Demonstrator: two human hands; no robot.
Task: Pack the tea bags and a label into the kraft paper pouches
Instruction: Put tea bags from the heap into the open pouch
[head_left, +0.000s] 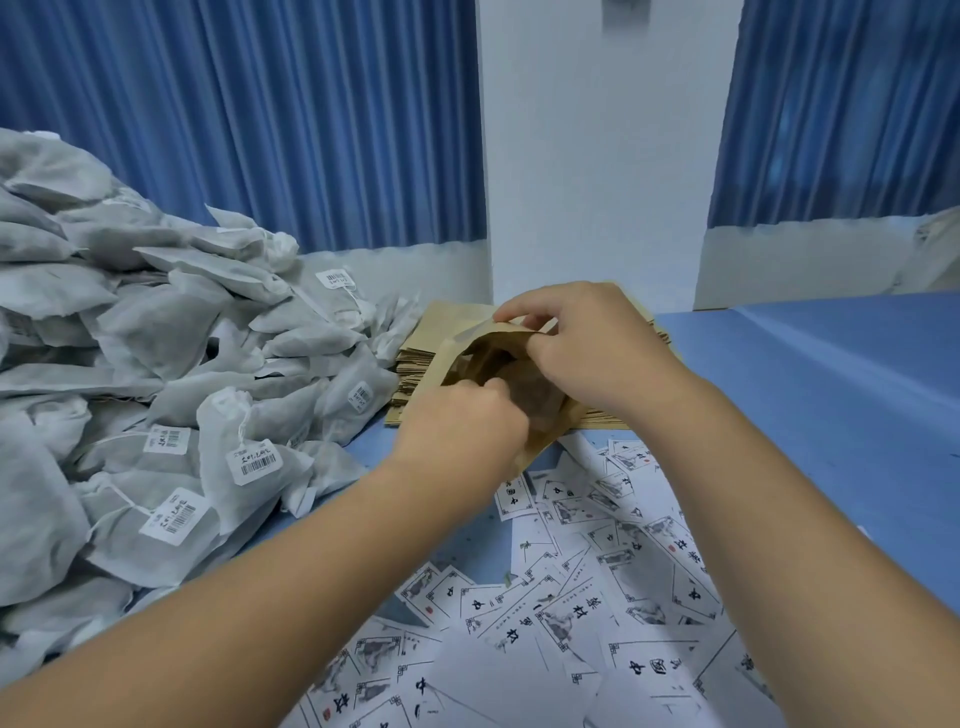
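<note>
Two hands hold a kraft pouch open
Right hand pinches the far rim; left hand curls over the near edge, its fingertips hidden inside. Pouch stack lies behind, tea bags left, labels near, on the blue tabletop.

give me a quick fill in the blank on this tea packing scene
The left hand and right hand hold open one kraft paper ____.
The tea bags are heaped on the person's ____ side.
The printed labels lie scattered on the ____ table.
Missing: pouch, left, blue.
</note>
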